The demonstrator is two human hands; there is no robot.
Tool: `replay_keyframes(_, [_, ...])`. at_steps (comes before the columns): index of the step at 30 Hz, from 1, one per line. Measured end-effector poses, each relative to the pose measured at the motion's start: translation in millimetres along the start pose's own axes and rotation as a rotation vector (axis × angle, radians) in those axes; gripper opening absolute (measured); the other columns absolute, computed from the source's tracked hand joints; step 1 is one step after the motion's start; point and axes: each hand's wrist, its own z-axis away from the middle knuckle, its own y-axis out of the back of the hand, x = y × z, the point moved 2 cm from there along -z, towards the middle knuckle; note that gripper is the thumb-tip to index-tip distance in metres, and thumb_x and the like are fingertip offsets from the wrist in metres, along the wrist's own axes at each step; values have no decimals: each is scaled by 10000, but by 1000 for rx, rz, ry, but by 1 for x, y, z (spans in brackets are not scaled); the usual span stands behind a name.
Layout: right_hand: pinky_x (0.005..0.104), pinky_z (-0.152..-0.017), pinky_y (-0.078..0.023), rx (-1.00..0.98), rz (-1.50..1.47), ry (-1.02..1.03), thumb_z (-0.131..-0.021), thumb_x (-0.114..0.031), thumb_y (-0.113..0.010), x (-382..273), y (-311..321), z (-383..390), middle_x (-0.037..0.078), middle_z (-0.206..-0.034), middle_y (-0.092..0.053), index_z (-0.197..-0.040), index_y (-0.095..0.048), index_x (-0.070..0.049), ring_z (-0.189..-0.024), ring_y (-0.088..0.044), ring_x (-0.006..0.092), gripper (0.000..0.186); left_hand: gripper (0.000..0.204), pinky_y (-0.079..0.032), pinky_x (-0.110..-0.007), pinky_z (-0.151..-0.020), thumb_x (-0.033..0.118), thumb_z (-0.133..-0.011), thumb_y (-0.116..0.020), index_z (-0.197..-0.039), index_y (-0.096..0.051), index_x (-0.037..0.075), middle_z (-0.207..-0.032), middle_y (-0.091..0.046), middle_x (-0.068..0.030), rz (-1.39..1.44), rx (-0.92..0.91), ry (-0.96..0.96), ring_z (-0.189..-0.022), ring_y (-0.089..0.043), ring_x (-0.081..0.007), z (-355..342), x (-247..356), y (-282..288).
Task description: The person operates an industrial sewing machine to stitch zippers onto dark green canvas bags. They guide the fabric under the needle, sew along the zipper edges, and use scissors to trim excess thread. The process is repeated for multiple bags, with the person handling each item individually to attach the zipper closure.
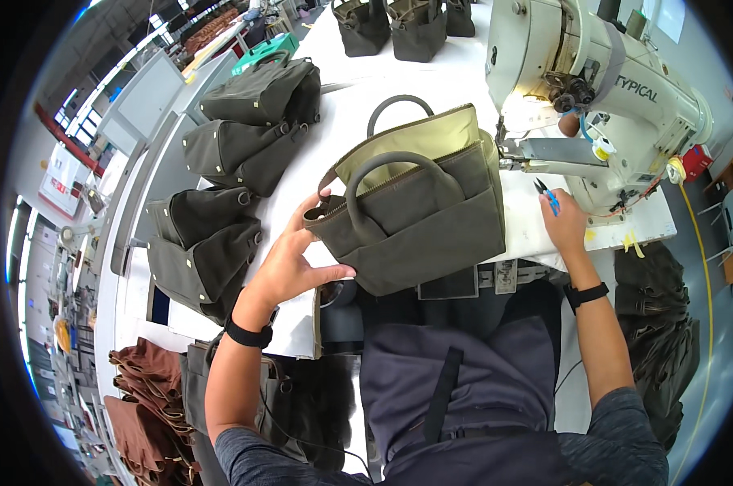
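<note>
A dark olive handbag (431, 235) with two rounded handles stands tilted on the white table in front of me. Its zipped top is undone, and a pale yellow-green lining (431, 139) shows inside. My left hand (297, 263) grips the bag's left end, thumb at the lower corner and fingers up by the top edge; part of the fingers is hidden behind it. Just right of the bag, my right hand (567, 225) is closed around small blue thread snips (551, 199), their dark blades pointing up and left, apart from the bag.
A white sewing machine (609, 97) stands at the right, its arm (565, 152) reaching toward the bag. Several similar dark bags (237, 150) line the table's left side, and more (419, 31) stand at the far end. Brown leather pieces (147, 405) hang at the lower left, dark ones (654, 324) at the right.
</note>
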Motion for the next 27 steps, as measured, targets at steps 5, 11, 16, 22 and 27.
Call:
replay_keyframes(5, [497,-716,-525,32,-16,35,-977,-274,-715,1,2,2,156,-862,-701,-929,-657,-58,-818,-680,403,229,708,-475,-446,-1158,288,-716,-970,-1327,-719,35,-1595,-479,-215,-142,-145,51,-1438,-521,-394,-8,16,9])
replay_keyframes(11, [493,-718,-537,70,-1,53,-954,-263,-738,5,2,0,161,-861,-704,-950,-671,-55,-809,-688,400,219,759,-521,-452,-1099,240,-692,-961,-1369,-681,42,-1529,-539,-180,-299,-245,-37,-1339,-587,-399,-16,36,10])
replay_keyframes(16, [489,-707,-535,62,-20,24,-943,-255,-747,5,4,1,153,-849,-701,-949,-671,-55,-794,-687,390,214,798,-517,-456,-1082,254,-647,-992,-1353,-683,49,-1420,-579,-182,-50,-186,-107,-1253,-600,-409,-33,14,-8])
replay_keyframes(22, [484,-704,-536,78,17,51,-942,-250,-751,2,1,-1,145,-837,-700,-948,-674,-56,-788,-688,380,209,490,-558,-435,-845,316,-605,-1005,-914,-788,3,-1111,-626,-162,-268,-84,-211,-989,-622,-349,-45,26,0])
replay_keyframes(27, [482,-707,-540,71,-1,33,-937,-244,-759,3,3,3,149,-845,-705,-952,-680,-52,-785,-689,381,208,334,-510,-404,-685,204,-609,-940,-821,-772,9,-937,-593,-87,-771,252,-259,-823,-581,-287,-41,45,35])
